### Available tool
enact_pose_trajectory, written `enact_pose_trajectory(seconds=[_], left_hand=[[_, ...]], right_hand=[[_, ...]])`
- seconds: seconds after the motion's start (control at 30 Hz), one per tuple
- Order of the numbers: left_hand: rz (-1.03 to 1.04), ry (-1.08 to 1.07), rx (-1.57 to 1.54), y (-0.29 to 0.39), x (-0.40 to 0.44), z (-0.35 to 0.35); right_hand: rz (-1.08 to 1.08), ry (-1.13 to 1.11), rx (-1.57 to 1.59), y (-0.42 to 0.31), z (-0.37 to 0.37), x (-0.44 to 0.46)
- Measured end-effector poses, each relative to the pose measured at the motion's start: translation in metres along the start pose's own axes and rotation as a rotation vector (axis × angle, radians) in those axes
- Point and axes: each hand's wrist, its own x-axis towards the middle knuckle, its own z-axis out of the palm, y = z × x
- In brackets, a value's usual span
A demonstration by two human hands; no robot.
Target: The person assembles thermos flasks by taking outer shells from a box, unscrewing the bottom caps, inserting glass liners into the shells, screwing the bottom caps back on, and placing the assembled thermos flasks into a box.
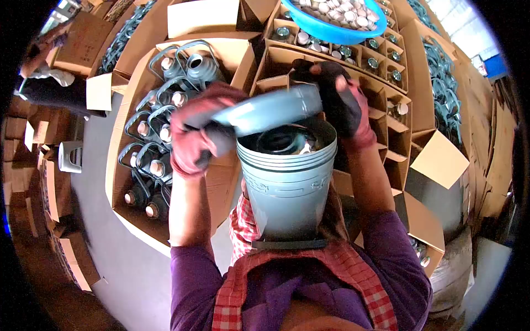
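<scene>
A grey-blue plastic bucket with raised patterns stands upright against my body. Dark, shiny glass shows inside its mouth, too shaded to name. Tilted over the rim is a matching round lid, smeared by motion. My left hand, in a red and black glove, is closed on the lid's left side. My right hand, gloved alike, is beside the lid's right edge with its fingers apart; whether it touches the lid is unclear.
On the left, a carton holds several lidded bottles or jars with grey-blue handles. A divided carton stands ahead, with a blue basin of caps above it. More handles fill a right-hand box. A grey stool stands left.
</scene>
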Motion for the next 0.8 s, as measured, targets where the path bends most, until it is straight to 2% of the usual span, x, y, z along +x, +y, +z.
enact_pose_trajectory(seconds=[0.03,0.07,0.1,0.13,0.17,0.27,0.33,0.37,0.43,0.5,0.53,0.57,0.6,0.63,0.67,0.73,0.77,0.8], left_hand=[[-0.023,-0.076,0.003,-0.002,-0.005,0.003],[-0.041,-0.059,0.005,-0.005,-0.008,0.011],[-0.056,-0.04,0.007,-0.005,-0.008,0.017],[-0.022,-0.024,0.044,-0.001,-0.003,0.02],[0.133,-0.104,0.042,-0.006,0.002,0.019],[0.251,-0.152,0.031,-0.003,0.006,0.025],[0.176,-0.023,0.03,-0.013,-0.01,0.024],[0.147,0.035,0.032,-0.02,-0.017,0.022],[0.029,0.127,-0.137,-0.032,-0.03,0.02],[-0.215,0.224,-0.038,-0.056,-0.059,-0.004],[-0.241,0.153,-0.129,-0.041,-0.044,-0.003],[-0.273,0.082,-0.218,-0.027,-0.029,-0.003],[-0.31,0.014,-0.301,-0.012,-0.014,-0.003],[-0.241,-0.096,-0.238,0.002,0.0,-0.001],[-0.131,-0.071,0.041,0.032,0.012,0.021],[0.031,-0.124,0.5,0.052,0.014,0.058],[0.096,-0.195,0.685,0.05,0.014,0.064],[0.114,-0.154,0.616,0.04,0.005,0.047]], right_hand=[[-0.056,-0.017,0.012,0.008,-0.001,-0.008],[-0.14,0.046,-0.313,0.01,-0.005,-0.018],[-0.133,0.018,-0.341,0.023,-0.017,-0.024],[-0.128,-0.01,-0.369,0.035,-0.028,-0.03],[-0.216,0.028,-0.385,0.046,-0.035,-0.036],[-0.405,0.077,-0.343,0.052,-0.037,-0.037],[-0.417,-0.016,-0.338,0.033,-0.02,-0.034],[-0.475,-0.015,-0.435,0.026,-0.011,-0.035],[-0.515,-0.035,-0.523,0.0,0.015,-0.042],[-0.352,-0.042,-0.566,-0.016,0.026,-0.05],[-0.277,-0.043,-0.561,-0.02,0.026,-0.052],[-0.212,-0.037,-0.498,-0.015,0.011,-0.052],[-0.288,-0.142,-0.123,0.002,-0.011,-0.034],[-0.274,0.111,-0.121,-0.005,0.007,-0.029],[-0.123,0.21,0.175,0.018,-0.014,-0.018],[0.102,0.165,0.43,0.045,-0.017,-0.009],[0.121,0.129,0.519,0.089,-0.044,-0.016],[-0.032,0.084,0.194,0.055,-0.022,-0.025]])
